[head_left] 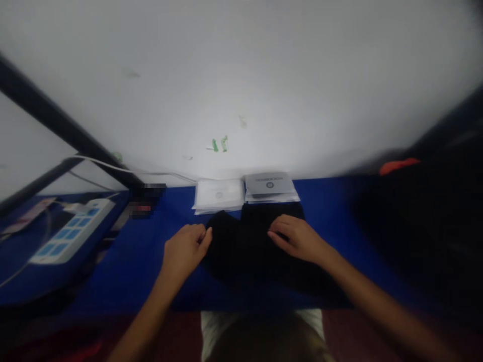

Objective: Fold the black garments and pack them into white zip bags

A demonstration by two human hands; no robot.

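Blue worktop (139,271) bears soft black fabric (239,251); left hand (184,249) and right hand (300,237) apparently steady opposite sides, grips narrow, pinch unconfirmed.

2 bare hands (184,249), black cloth (249,251) (no. unclear), 2 stacks of flat pale packets (219,194) nr blue table's far edge (320,183), 1 white plastic power strip (73,232) w/ blue sockets.

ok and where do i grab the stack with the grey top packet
Probably by its right edge, right hand coming from the right. The grey-topped stack lies flat; wall behind, whiter stack close on the left, black cloth at its near edge, bare blue surface on the right.
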